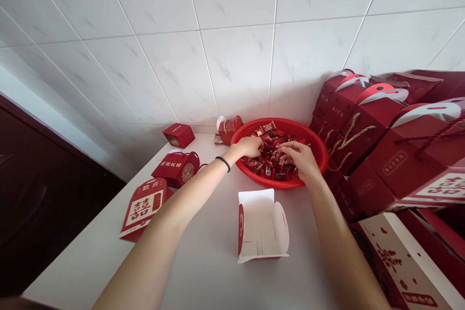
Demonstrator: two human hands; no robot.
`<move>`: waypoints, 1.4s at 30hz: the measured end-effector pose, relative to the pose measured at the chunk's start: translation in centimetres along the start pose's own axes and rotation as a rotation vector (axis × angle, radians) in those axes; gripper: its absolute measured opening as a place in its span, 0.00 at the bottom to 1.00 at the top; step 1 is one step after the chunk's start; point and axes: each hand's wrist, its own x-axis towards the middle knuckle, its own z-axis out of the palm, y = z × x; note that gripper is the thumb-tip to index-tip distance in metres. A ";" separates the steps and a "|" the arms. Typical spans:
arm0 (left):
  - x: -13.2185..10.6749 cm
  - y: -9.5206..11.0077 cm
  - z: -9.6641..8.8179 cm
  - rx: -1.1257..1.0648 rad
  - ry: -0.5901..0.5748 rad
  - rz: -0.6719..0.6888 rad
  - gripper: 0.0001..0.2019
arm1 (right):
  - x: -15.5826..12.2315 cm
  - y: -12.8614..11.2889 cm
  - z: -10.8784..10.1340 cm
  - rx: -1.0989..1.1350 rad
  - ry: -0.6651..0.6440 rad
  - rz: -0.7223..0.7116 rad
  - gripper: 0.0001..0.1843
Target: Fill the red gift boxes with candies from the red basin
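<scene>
A red plastic basin (pixel 240 170) holds a heap of red-wrapped candies (pixel 269 169). My left hand (pixel 250 146), with a dark band on its wrist, reaches over the basin's left rim. Its fingers are curled down into the candies, and their tips are hidden. From the right comes my right hand (pixel 300 157), its thumb and fingers drawn together on a wrapped candy near the middle of the heap. In front of the basin stands an open box (pixel 259 232), red outside and white inside, with its flaps up and nothing visible inside.
Several closed red gift boxes (pixel 145 208) line the table's left side. A small red box (pixel 228 128) sits behind the basin. Stacked red boxes with rope handles (pixel 374 150) crowd the right. A white tiled wall (pixel 236 58) rises behind the white table (pixel 203 261).
</scene>
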 end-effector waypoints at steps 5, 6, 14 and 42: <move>0.7 0.0 0.5 -0.018 -0.061 0.061 0.18 | -0.1 -0.1 0.0 0.022 -0.021 0.004 0.14; 0.9 0.0 0.7 -0.029 -0.083 0.087 0.19 | -0.2 -0.2 -0.1 0.026 -0.024 0.007 0.14; 1.7 0.6 1.3 -0.063 -0.207 0.163 0.22 | -0.2 -0.8 -0.2 0.064 -0.016 0.042 0.15; -0.2 -0.7 1.6 -0.704 0.140 0.066 0.07 | -0.2 -0.4 -0.4 0.027 0.028 0.050 0.12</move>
